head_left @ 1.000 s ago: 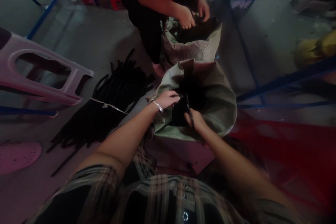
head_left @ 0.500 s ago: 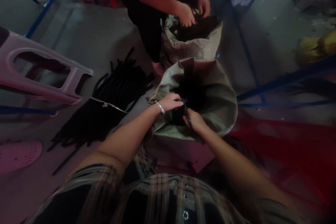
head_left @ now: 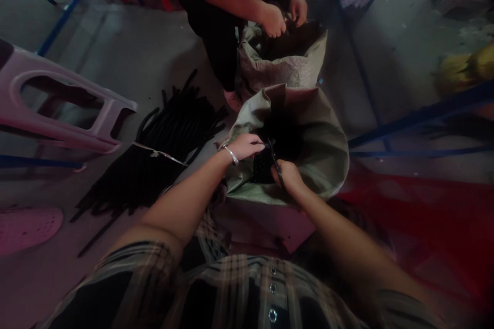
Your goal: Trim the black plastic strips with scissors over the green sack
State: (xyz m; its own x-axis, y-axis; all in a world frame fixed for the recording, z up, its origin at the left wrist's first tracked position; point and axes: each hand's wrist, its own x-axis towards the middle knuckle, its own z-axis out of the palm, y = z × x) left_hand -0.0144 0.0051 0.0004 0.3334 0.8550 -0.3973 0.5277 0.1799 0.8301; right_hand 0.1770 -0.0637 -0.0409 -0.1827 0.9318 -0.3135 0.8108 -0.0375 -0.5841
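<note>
A grey-green woven sack [head_left: 324, 149] stands open in front of me, full of dark pieces I cannot make out. My left hand [head_left: 247, 145], with a silver bracelet on its wrist, is pinched on a dark piece at the sack's mouth. My right hand [head_left: 287, 176] is closed round black scissors [head_left: 275, 160], whose blades point up toward the piece in my left hand. Both hands sit over the near left part of the opening.
A person in a red top reaches both hands [head_left: 283, 14] into a second sack [head_left: 285, 69] just beyond mine. A bundle of black strips [head_left: 154, 157] lies on the floor to the left, beside a pink plastic stool [head_left: 57, 108]. Blue rack bars [head_left: 420, 113] run at right.
My hands have shifted only slightly over the sack's mouth; the scissors stay at the dark piece. The other person's hands have moved a little in the far sack.
</note>
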